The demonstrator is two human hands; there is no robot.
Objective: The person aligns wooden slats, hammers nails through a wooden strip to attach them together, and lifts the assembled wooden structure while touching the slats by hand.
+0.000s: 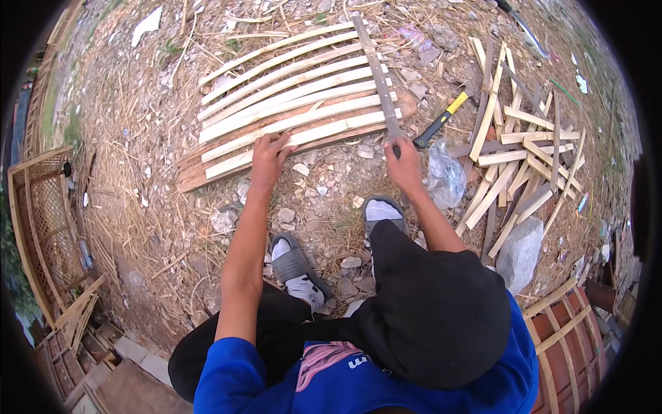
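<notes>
Several pale wood strips [296, 100] lie side by side, with gaps between them, partly on a brown board [189, 172]. A darker, narrow slat [376, 69] crosses their right ends. My left hand [271, 160] rests at the near edge of the closest strip, its fingers bent over the wood; the fingers are apart and nothing is gripped. At the lower end of the dark slat, my right hand [405, 165] has its fingers wrapped round that end. A hammer [443, 121] with a black and yellow handle lies just right of my right hand.
A loose pile of wood strips [517, 152] lies at the right, near a clear plastic bag [445, 176] and a large pale stone [519, 255]. A saw [524, 29] is at the top right. Lattice frames [52, 228] stand at the left; straw and stones cover the ground.
</notes>
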